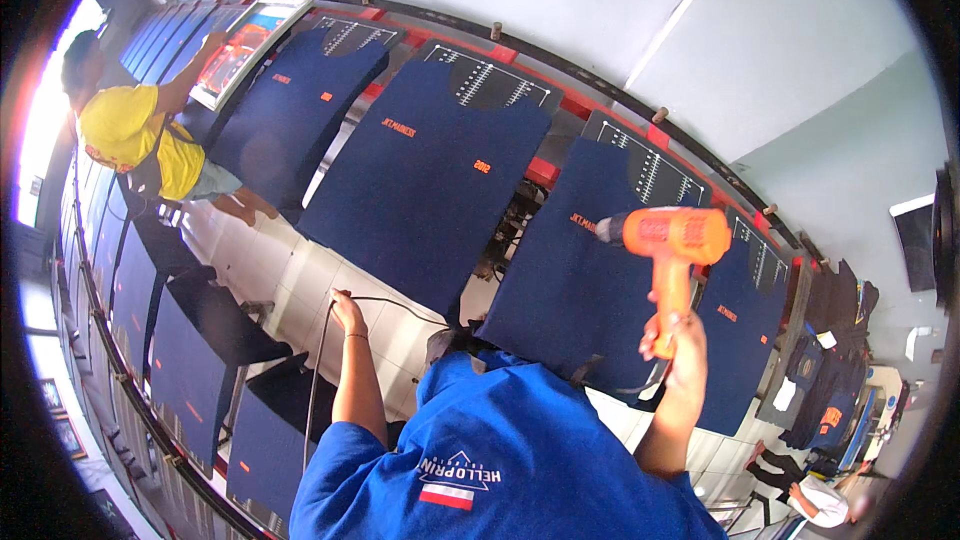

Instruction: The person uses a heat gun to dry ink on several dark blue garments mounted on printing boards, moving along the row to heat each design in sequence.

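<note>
My right hand (684,348) is closed around the handle of an orange heat gun (674,236). Its dark nozzle points left, over a navy shirt (580,290) laid flat on a printing board (650,162). Small orange lettering shows on the shirt near the nozzle, which partly covers it. Out to the left, over the aisle, my left hand (347,310) grips a black power cord (400,304). The cord runs from that hand toward my body and also hangs down past my forearm. Another navy shirt (420,180) with orange print lies on the board to the left.
A long rail (560,65) runs behind the row of boards. At the far left a person in a yellow shirt (125,125) handles a framed screen (250,45). Across the tiled aisle (270,270) stand more shirt-covered boards (190,370). Another person (825,502) is at the lower right.
</note>
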Motion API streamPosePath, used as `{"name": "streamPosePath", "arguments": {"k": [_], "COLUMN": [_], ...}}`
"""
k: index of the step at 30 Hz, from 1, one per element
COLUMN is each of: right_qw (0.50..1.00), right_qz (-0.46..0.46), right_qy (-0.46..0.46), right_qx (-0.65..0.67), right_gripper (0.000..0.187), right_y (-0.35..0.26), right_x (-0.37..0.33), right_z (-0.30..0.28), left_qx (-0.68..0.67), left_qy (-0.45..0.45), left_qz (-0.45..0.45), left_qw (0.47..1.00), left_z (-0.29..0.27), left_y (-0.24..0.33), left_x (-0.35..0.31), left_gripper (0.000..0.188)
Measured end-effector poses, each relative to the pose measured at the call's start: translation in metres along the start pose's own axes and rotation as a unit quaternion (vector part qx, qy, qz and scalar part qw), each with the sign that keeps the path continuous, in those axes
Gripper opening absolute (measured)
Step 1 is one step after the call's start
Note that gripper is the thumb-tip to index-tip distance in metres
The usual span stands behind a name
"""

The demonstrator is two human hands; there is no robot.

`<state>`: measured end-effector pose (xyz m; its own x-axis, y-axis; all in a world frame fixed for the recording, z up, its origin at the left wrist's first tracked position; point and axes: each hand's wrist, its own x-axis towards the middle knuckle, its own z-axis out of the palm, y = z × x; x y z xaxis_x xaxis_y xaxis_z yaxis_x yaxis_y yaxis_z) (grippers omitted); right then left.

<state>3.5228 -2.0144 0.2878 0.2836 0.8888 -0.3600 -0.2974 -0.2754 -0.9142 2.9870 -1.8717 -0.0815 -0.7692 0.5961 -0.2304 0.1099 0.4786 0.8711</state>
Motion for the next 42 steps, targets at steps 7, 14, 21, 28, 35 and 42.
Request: {"name": "streamPosePath", "arguments": {"k": [7, 14, 21, 28, 35, 42], "right_qw": [0.997, 0.995, 0.997, 0.995, 0.996, 0.994], "right_qz": [0.007, 0.056, 0.064, 0.092, 0.083, 0.099], "right_qy": [0.071, 0.061, 0.044, 0.045, 0.012, 0.032], "right_qx": [0.011, -0.055, -0.017, -0.012, -0.016, -0.034], "right_gripper": [0.045, 0.034, 0.029, 0.028, 0.028, 0.023], "right_y": [-0.022, 0.022, 0.034, 0.036, 0.04, 0.034], "right_x": [0.054, 0.095, 0.105, 0.105, 0.11, 0.112], "right_z": [0.013, 0.026, 0.036, 0.035, 0.031, 0.036], "left_qx": [-0.128, -0.113, 0.009, -0.015, 0.0, 0.072], "left_qy": [-0.096, 0.024, 0.086, 0.093, 0.085, 0.099], "left_qz": [-0.039, 0.01, -0.051, -0.072, -0.033, 0.021], "left_qw": [0.986, 0.993, 0.995, 0.993, 0.996, 0.992], "left_z": [0.051, 0.076, 0.081, 0.082, 0.083, 0.083], "left_y": [0.082, 0.093, 0.099, 0.08, 0.077, 0.109], "left_x": [-0.006, -0.02, -0.023, -0.002, 0.0, -0.04], "left_gripper": [0.054, 0.059, 0.07, 0.067, 0.061, 0.059]}}
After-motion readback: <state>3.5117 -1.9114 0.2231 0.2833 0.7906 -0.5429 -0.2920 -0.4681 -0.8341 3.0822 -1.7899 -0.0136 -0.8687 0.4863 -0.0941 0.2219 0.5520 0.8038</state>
